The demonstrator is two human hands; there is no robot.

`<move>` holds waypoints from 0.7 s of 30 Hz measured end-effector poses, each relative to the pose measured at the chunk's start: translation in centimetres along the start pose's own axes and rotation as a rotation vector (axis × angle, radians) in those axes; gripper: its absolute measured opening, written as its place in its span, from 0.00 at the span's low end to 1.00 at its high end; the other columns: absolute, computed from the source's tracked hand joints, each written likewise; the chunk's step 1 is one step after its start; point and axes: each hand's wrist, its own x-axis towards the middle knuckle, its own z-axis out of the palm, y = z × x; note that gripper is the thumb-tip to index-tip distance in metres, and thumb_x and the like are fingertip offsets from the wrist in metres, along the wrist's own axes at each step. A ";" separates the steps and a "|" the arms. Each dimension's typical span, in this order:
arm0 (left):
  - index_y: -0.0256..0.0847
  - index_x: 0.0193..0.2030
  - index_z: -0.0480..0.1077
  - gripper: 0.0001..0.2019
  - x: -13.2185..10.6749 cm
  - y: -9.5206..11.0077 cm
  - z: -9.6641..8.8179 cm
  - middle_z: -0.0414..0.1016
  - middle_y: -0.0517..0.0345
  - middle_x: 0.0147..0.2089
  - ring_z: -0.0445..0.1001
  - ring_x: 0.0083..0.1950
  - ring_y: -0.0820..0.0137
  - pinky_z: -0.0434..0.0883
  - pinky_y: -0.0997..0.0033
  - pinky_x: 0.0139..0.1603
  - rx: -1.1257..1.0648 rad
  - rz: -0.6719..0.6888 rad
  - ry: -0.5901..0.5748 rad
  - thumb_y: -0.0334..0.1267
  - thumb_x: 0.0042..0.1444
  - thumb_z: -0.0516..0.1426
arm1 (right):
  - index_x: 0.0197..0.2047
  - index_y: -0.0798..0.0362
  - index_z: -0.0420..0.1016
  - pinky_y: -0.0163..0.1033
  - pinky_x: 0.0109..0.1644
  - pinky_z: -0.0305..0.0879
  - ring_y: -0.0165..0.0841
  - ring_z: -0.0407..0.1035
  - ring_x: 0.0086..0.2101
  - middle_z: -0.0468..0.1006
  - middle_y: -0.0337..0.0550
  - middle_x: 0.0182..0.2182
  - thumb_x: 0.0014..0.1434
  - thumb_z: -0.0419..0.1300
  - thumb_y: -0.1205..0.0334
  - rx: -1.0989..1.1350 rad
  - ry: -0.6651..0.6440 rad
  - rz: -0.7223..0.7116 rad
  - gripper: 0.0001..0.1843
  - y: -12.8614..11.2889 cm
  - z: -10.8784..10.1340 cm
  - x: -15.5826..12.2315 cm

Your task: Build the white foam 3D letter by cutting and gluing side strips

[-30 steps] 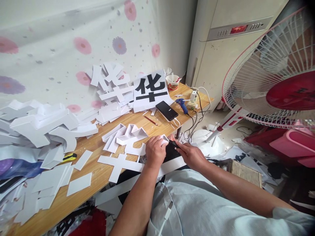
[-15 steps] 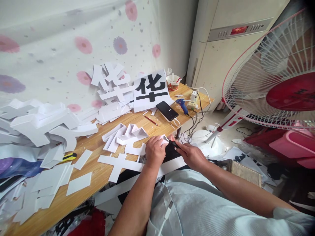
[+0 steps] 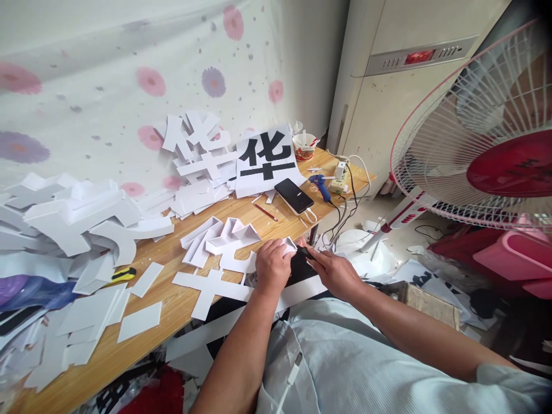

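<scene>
White cut-out piece [image 3: 288, 245] sits right at the near edge of the wooden counter [image 3: 280, 224]. The left hand [image 3: 272, 265] is clamped on it, fingers curled over its corner. The right hand [image 3: 338, 275] pinches a small black tool [image 3: 304, 252] against the piece's tip. Letter shapes [image 3: 202, 155], a phone [image 3: 294, 195] and a blue glue gun [image 3: 319, 185] sit further back.

We see matt white paper-board cutouts [image 3: 233, 236] on a smooth wood-grain tabletop [image 3: 159, 256]; glossy black phone [image 3: 294, 195] at their 1 o'clock; plastic fan grille [image 3: 474, 132] at 3 o'clock.
</scene>
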 end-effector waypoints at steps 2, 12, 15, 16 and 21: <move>0.41 0.41 0.81 0.01 0.0 0.0 0.0 0.86 0.45 0.51 0.81 0.52 0.52 0.78 0.49 0.59 0.002 0.001 0.000 0.33 0.64 0.67 | 0.75 0.41 0.71 0.40 0.42 0.74 0.42 0.83 0.41 0.87 0.49 0.49 0.78 0.54 0.52 -0.018 -0.002 0.012 0.26 -0.2 0.1 0.1; 0.42 0.40 0.81 0.00 -0.1 -0.1 0.1 0.86 0.45 0.51 0.81 0.52 0.53 0.78 0.48 0.59 0.000 0.011 0.009 0.33 0.64 0.67 | 0.76 0.40 0.71 0.41 0.44 0.75 0.42 0.84 0.43 0.88 0.49 0.48 0.78 0.53 0.51 -0.010 -0.020 0.020 0.27 -0.4 -0.3 0.1; 0.42 0.41 0.81 0.01 -0.1 -0.1 0.0 0.86 0.45 0.52 0.81 0.53 0.53 0.78 0.48 0.60 0.003 0.006 0.004 0.33 0.64 0.66 | 0.76 0.42 0.71 0.41 0.45 0.75 0.43 0.84 0.43 0.88 0.49 0.49 0.78 0.53 0.51 -0.028 -0.034 0.044 0.27 -0.7 -0.3 0.3; 0.42 0.42 0.81 0.01 -0.1 -0.1 0.0 0.86 0.45 0.52 0.81 0.53 0.53 0.78 0.48 0.61 0.003 0.005 0.003 0.33 0.65 0.66 | 0.76 0.43 0.71 0.41 0.45 0.75 0.43 0.84 0.43 0.87 0.49 0.49 0.78 0.53 0.51 -0.034 -0.034 0.049 0.27 -0.8 -0.3 0.3; 0.42 0.42 0.81 0.02 -0.1 0.0 0.0 0.85 0.44 0.52 0.81 0.54 0.53 0.78 0.47 0.61 0.007 0.001 -0.001 0.32 0.64 0.66 | 0.75 0.42 0.72 0.40 0.44 0.75 0.42 0.84 0.42 0.88 0.50 0.49 0.77 0.54 0.52 -0.047 -0.014 0.043 0.27 -1.0 -0.2 0.1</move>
